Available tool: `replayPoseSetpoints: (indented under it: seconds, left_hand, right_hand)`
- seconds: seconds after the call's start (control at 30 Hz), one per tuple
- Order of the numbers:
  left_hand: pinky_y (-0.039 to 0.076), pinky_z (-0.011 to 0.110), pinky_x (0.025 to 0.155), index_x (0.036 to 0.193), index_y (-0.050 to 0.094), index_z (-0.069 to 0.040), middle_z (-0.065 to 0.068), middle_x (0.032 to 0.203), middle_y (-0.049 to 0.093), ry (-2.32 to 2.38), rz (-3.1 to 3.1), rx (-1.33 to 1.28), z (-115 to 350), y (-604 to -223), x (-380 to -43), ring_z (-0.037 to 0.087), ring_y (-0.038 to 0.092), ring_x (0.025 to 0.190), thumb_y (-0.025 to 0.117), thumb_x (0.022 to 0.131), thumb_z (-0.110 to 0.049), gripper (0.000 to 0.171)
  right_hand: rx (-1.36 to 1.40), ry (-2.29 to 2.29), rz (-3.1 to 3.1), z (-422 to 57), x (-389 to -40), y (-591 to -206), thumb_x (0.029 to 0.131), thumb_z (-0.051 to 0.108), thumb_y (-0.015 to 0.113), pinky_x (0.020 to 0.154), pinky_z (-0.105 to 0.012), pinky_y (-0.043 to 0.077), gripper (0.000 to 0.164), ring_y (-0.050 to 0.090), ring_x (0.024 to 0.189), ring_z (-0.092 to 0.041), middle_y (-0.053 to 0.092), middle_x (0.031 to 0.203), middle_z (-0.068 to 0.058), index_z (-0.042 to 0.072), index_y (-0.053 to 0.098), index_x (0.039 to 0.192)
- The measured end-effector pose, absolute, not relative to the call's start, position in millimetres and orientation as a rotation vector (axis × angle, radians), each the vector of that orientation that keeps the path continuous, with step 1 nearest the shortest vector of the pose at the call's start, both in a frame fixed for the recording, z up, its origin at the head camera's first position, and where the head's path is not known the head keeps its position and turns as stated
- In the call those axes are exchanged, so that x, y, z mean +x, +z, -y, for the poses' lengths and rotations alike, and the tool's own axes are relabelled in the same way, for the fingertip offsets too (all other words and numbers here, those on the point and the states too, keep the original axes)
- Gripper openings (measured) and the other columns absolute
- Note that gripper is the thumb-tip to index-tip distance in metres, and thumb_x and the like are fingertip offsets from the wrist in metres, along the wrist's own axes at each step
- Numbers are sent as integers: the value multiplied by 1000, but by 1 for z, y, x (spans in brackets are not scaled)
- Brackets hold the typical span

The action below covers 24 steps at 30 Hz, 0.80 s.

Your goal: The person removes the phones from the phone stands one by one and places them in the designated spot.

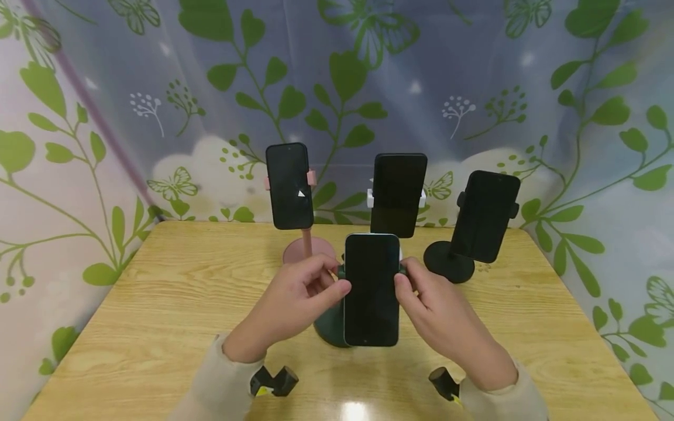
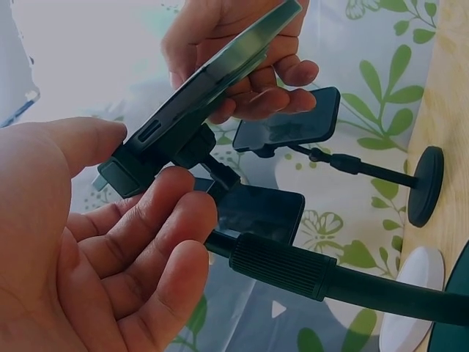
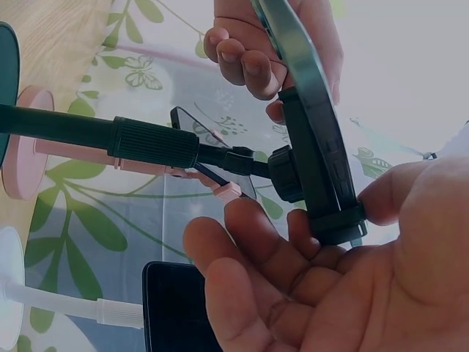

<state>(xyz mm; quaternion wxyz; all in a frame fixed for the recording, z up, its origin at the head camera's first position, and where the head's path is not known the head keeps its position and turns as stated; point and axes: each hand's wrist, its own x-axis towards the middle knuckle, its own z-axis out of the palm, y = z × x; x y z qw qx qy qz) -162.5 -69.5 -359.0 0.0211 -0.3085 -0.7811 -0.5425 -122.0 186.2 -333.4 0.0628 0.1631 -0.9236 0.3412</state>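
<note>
Currently pinching opposite sides of the clamp at the top of the green stand, left hand on one end, right hand on the other, with the phone seated between. Likely light and rigid, slick-faced, fragile if dropped. Best gripped by the long edges, clear of the screen, while steadying the clamp against springing.
</note>
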Motion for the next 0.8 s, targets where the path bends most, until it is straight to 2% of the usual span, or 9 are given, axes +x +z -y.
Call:
replayPoseSetpoints:
  seconds: [0.23, 0.33, 0.4, 0.47, 0.57, 0.63, 0.8]
  left_hand:
    - [55, 29, 63, 111, 67, -9, -5, 81, 69, -1686, 2423, -950, 69, -357, -161, 13, 61, 66, 74, 98, -22, 20]
    - [55, 29, 63, 110, 67, -10, -5, 82, 70, -1691, 2433, -950, 68, -357, -161, 14, 62, 66, 74, 98, -23, 19]
    - [55, 29, 63, 108, 67, -11, -5, 81, 70, -1693, 2443, -949, 67, -358, -161, 14, 62, 66, 74, 98, -24, 18]
    - [55, 29, 63, 105, 67, -12, -5, 81, 70, -1692, 2449, -946, 67, -359, -162, 14, 62, 65, 75, 98, -26, 18]
    - [55, 30, 62, 105, 67, -12, -5, 80, 70, -1693, 2454, -944, 67, -359, -161, 14, 62, 65, 75, 97, -27, 18]
    - [55, 30, 62, 106, 67, -12, -5, 80, 70, -1688, 2454, -948, 67, -359, -161, 14, 62, 65, 75, 97, -26, 18]
    - [55, 29, 63, 109, 66, -11, -6, 81, 70, -1677, 2445, -965, 67, -358, -160, 13, 62, 65, 74, 98, -24, 19]
  right_hand:
    - [464, 1061, 2764, -188, -123, -331, 111, 33, 47, 65, -30, 45, 20, 53, 70, -12, 53, 80, 6, 17, 59, 106]
    - [406, 1069, 2749, -189, -123, -329, 111, 36, 46, 72, -33, 50, 25, 59, 81, -13, 62, 97, 4, 15, 58, 118]
    - [369, 1062, 2714, -188, -122, -325, 110, 37, 48, 75, -35, 52, 30, 60, 87, -13, 62, 112, 2, 14, 55, 127]
    - [333, 1027, 2674, -186, -122, -317, 109, 40, 51, 74, -35, 52, 39, 61, 86, -13, 60, 120, 0, 12, 50, 136]
    - [288, 904, 2648, -181, -123, -301, 105, 48, 54, 62, -33, 48, 52, 57, 73, -12, 58, 126, -1, 12, 47, 142]
    - [264, 803, 2679, -176, -125, -291, 103, 57, 52, 56, -33, 45, 63, 54, 66, -13, 56, 129, -4, 13, 44, 146]
    - [302, 597, 2775, -161, -132, -273, 96, 76, 47, 49, -31, 43, 85, 52, 58, -15, 45, 144, -11, 15, 37, 155]
